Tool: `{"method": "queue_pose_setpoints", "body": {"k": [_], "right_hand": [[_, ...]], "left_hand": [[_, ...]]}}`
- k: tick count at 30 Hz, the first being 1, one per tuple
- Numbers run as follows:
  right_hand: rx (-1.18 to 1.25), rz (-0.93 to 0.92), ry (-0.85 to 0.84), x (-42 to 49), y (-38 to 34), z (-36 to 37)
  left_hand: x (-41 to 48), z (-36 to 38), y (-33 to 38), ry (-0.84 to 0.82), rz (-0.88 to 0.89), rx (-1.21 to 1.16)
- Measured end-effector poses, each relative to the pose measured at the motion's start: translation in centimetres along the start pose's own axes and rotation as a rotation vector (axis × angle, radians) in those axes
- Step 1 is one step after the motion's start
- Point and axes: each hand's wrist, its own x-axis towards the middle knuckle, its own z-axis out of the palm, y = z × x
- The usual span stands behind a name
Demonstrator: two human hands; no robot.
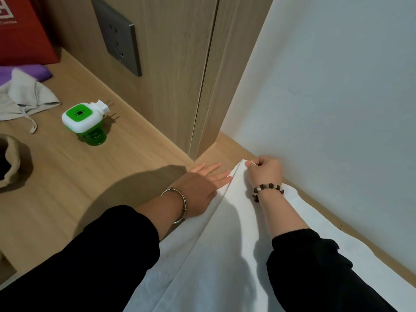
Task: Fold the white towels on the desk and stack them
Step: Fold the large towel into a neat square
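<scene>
Black sleeves (101,248) frame the white towel (213,262), which lies spread on the table (67,181) along the wall (337,86) and runs out of view at the bottom. At its far end the right grip (265,173) is closed on the towel's corner. Thumb and forefinger pinch a thin bit of hem, raised slightly, so a ridge of cloth runs from the pinch back toward the camera. The left grip (199,188) is open, fingers straight and flat on the table, its side touching the towel's left edge just beside that ridge.

The main risk, as I judge it, is the pinch: it takes so little cloth that a pull could slip the corner free and leave the fold crooked. The left grip is mostly on bare wood, not on cloth, so the lower layer may drag along and the edges would not meet. The wall, close beside the right grip, leaves little room and could bunch the hem. A green-and-white plug-in (83,119) and a grey pouch (24,97) sit well apart and are unlikely to be caught.
</scene>
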Motion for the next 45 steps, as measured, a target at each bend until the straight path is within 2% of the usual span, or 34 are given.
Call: {"method": "queue_pose_setpoints", "body": {"k": [8,13,15,17,19,21,22,24,26,29,31,34,36,40,43,45], "right_hand": [[-0.085,-0.015,0.046,0.1,0.1,0.9],[-0.294,-0.223,0.117,-0.5,0.5,1.3],[-0.343,-0.365,0.185,-1.1,1.1,1.8],[-0.364,-0.455,0.22,-1.5,1.4,2.1],[-0.364,-0.479,0.223,-1.4,1.4,2.3],[-0.374,-0.49,0.217,-1.2,1.5,2.3],[-0.381,-0.495,0.211,-1.1,1.5,2.3],[-0.41,-0.507,0.196,-1.1,1.6,2.4],[-0.428,-0.51,0.185,-1.1,1.6,2.3],[-0.439,-0.526,0.171,-1.1,1.6,2.2],[-0.456,-0.537,0.173,-1.1,1.5,2.2],[-0.473,-0.54,0.169,-1.2,1.4,2.2],[-0.466,-0.542,0.163,-1.1,1.5,2.1],[-0.459,-0.546,0.162,-1.0,1.6,2.1],[-0.45,-0.55,0.163,-0.9,1.6,2.2],[-0.45,-0.548,0.163,-0.8,1.6,2.1]], "left_hand": [[0.0,0.4,-0.3,0.003,0.004,0.007],[-0.3,0.6,-0.3,0.046,0.018,0.019],[-0.3,0.5,-0.1,0.065,0.011,-0.048],[-0.8,0.2,0.5,0.145,-0.03,-0.237],[-1.6,-0.3,1.5,0.288,-0.146,-0.445],[-3.1,-0.5,2.7,0.367,-0.267,-0.47],[-4.0,-0.6,3.5,0.348,-0.311,-0.426],[-5.5,-0.8,4.8,0.17,-0.409,-0.354],[-6.5,-0.9,5.9,0.006,-0.517,-0.363],[-7.6,-1.1,7.0,-0.124,-0.592,-0.384],[-8.5,-1.4,7.5,-0.129,-0.615,-0.454],[-9.8,-1.8,7.6,0.078,-0.669,-0.567],[-9.9,-2.2,7.8,0.092,-0.688,-0.619],[-9.5,-3.5,7.9,-0.168,-0.74,-0.693],[-10.9,-3.9,7.7,-0.346,-0.861,-0.973],[-12.3,-4.0,7.6,-0.449,-0.836,-1.112]]}}
